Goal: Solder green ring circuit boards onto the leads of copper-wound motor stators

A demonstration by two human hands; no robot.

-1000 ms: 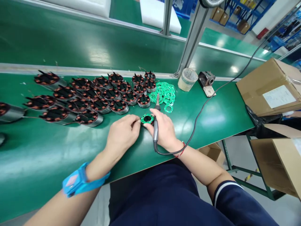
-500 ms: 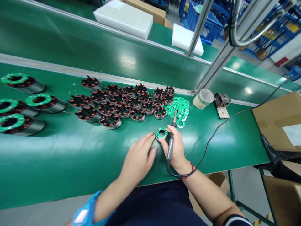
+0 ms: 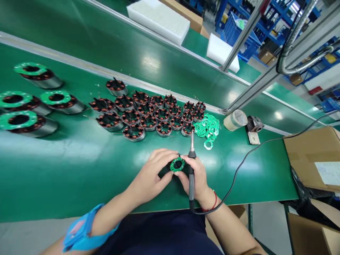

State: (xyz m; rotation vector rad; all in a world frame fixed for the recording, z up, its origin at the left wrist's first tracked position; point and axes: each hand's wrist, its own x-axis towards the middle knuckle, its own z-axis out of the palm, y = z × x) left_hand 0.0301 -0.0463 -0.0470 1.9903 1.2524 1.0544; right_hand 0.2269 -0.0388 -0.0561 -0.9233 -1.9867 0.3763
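Between my two hands is a motor stator with a green ring-shaped circuit board (image 3: pixel 174 169) on its top. My left hand (image 3: pixel 151 175) grips it from the left, thumb below and fingers above. From the right, the fingertips of my right hand (image 3: pixel 196 177) touch the board's edge. That same hand also holds a soldering iron (image 3: pixel 191 180), its metal tip pointing away from me toward the stators. Several bare stators (image 3: pixel 148 122) with copper windings stand beyond my hands. Beside them lies a pile of loose green ring boards (image 3: pixel 209 127).
At the left stand several stators topped with green boards (image 3: pixel 57 97). A round tub (image 3: pixel 235 120) and a soldering iron stand (image 3: pixel 253 129) are at the back right. The iron's cable (image 3: pixel 233 173) runs right past a cardboard box (image 3: pixel 313 156). White foam blocks (image 3: pixel 159 19) lie behind the metal rail.
My left hand has closed on the stator, and both hands have brought it slightly nearer and left, tilting it. The soldering iron stays in my right hand. The camera view has shifted.
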